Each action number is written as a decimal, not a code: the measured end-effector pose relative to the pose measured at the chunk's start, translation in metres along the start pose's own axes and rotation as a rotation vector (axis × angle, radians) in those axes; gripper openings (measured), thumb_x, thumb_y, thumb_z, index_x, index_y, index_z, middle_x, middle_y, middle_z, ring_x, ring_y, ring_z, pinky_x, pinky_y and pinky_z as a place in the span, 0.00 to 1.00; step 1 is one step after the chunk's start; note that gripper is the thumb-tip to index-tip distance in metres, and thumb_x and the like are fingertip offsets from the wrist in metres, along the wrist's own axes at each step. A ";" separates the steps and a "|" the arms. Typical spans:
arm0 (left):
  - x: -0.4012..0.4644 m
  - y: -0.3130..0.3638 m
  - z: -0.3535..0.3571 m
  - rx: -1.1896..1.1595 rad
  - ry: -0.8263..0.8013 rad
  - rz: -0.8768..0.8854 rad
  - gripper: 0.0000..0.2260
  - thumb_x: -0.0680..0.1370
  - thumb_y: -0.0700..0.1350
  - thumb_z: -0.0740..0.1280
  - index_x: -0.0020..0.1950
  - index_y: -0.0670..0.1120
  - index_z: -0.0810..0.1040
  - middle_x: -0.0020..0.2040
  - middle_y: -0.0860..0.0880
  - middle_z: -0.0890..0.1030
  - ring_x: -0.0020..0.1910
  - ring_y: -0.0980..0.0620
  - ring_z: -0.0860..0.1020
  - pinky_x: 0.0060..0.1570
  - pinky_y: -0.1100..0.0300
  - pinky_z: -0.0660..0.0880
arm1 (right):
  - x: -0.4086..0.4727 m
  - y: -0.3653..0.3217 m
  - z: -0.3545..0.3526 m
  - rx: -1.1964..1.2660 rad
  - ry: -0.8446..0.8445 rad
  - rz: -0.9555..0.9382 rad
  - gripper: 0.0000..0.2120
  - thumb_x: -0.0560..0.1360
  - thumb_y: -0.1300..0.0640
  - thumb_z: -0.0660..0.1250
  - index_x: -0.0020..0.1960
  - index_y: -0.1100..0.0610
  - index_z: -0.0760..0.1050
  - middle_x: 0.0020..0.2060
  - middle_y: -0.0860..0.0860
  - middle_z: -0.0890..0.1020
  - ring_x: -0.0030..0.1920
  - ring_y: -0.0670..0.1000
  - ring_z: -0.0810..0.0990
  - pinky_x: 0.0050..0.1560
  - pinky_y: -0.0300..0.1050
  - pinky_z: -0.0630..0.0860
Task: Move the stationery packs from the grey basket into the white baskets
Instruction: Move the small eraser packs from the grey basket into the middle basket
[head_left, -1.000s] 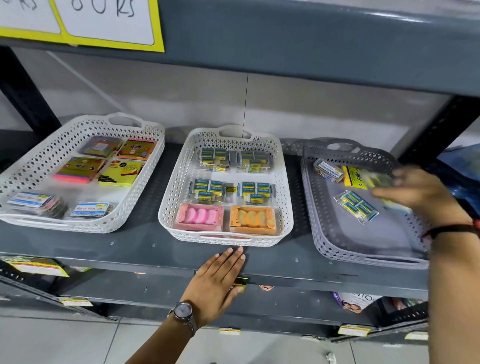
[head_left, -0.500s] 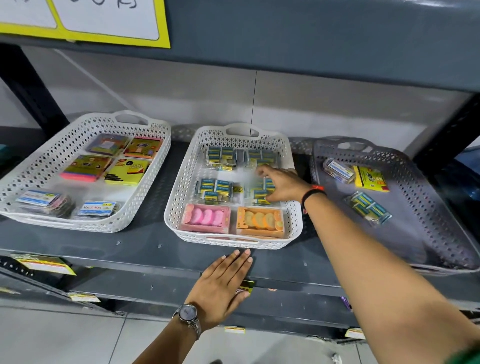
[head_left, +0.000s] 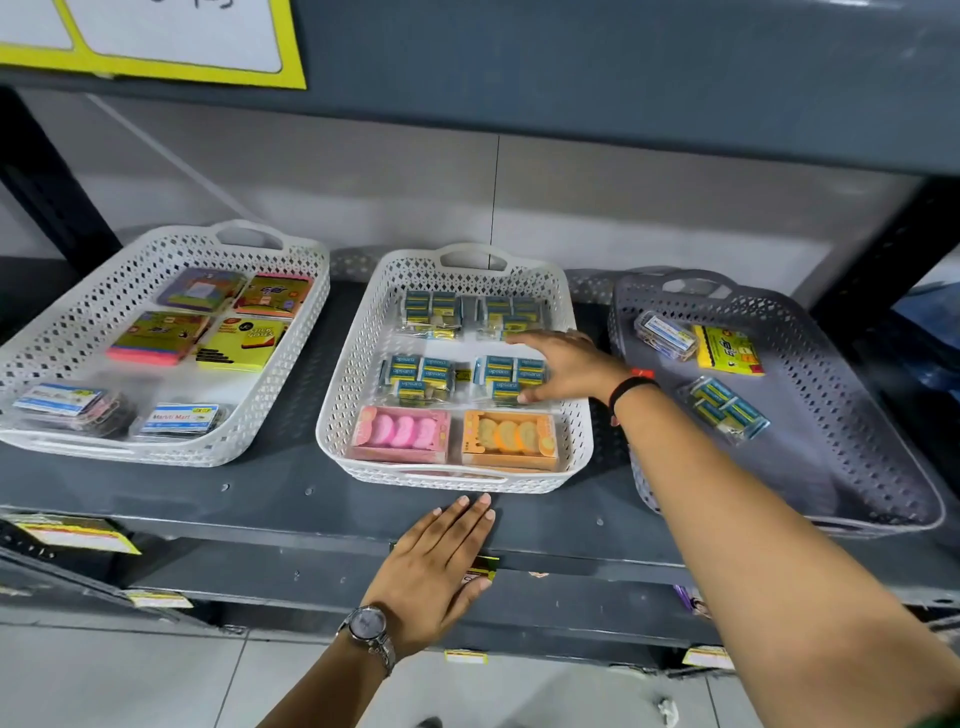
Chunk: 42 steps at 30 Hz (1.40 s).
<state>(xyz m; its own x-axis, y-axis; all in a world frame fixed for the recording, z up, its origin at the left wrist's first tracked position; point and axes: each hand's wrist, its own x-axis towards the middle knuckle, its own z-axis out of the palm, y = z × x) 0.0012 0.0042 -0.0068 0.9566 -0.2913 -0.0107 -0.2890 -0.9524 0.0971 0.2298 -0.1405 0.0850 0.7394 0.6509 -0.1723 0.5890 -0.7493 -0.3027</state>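
The right hand (head_left: 569, 366) is spread flat over the middle white basket (head_left: 343, 405), holding nothing; its fingertips touch a blue eraser pack (head_left: 511, 376). Four such packs lie there. Three packs are left in the grey basket (head_left: 872, 415), well right of the fingers. The left hand (head_left: 434, 569) lies flat on the shelf edge (head_left: 208, 519)

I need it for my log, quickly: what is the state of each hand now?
Left hand: open, flat on the shelf edge, holding nothing.
Right hand: open over the eraser packs, gripping nothing visible.
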 end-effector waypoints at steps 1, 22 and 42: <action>0.000 0.000 0.000 -0.001 0.003 -0.005 0.30 0.80 0.56 0.38 0.66 0.44 0.71 0.65 0.47 0.75 0.63 0.48 0.75 0.68 0.60 0.46 | -0.005 0.003 -0.005 0.042 0.048 0.001 0.33 0.68 0.50 0.72 0.70 0.52 0.64 0.71 0.53 0.68 0.70 0.54 0.66 0.72 0.55 0.59; -0.002 0.003 -0.005 -0.004 0.040 -0.004 0.31 0.80 0.56 0.38 0.64 0.42 0.75 0.64 0.46 0.77 0.61 0.47 0.76 0.67 0.60 0.48 | -0.119 0.140 -0.002 0.099 0.106 0.803 0.20 0.67 0.54 0.73 0.54 0.60 0.72 0.52 0.60 0.79 0.43 0.54 0.73 0.42 0.41 0.67; -0.002 -0.004 -0.001 0.004 -0.024 0.038 0.30 0.80 0.56 0.37 0.66 0.45 0.72 0.67 0.49 0.74 0.64 0.51 0.73 0.68 0.59 0.51 | 0.015 -0.057 -0.019 0.109 0.169 -0.068 0.29 0.67 0.52 0.73 0.66 0.52 0.70 0.66 0.53 0.75 0.65 0.54 0.72 0.66 0.47 0.69</action>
<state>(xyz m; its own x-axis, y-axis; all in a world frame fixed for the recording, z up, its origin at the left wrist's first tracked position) 0.0009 0.0087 -0.0058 0.9438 -0.3290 -0.0311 -0.3249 -0.9411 0.0937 0.2134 -0.0904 0.1175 0.7489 0.6627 0.0090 0.6074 -0.6808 -0.4093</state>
